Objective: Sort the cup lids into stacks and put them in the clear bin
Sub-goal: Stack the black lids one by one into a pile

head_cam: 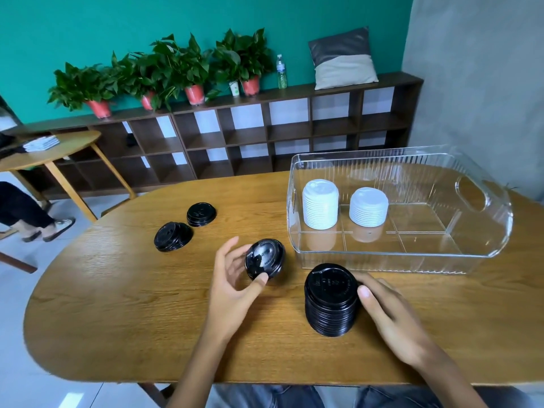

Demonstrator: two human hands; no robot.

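Hands [235, 278] over oval wooden table [147, 304], teal wall [117, 30] behind.

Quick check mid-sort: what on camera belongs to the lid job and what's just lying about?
Job: left hand holding black lid; right hand on black stack; loose black lids; white stacks; clear bin.
Idle: plants; bottle; cushion.

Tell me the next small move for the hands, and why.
Probably set the black lid held by the left hand onto the black stack that the right hand steadies; it matches that stack, and the stack stands beside it.
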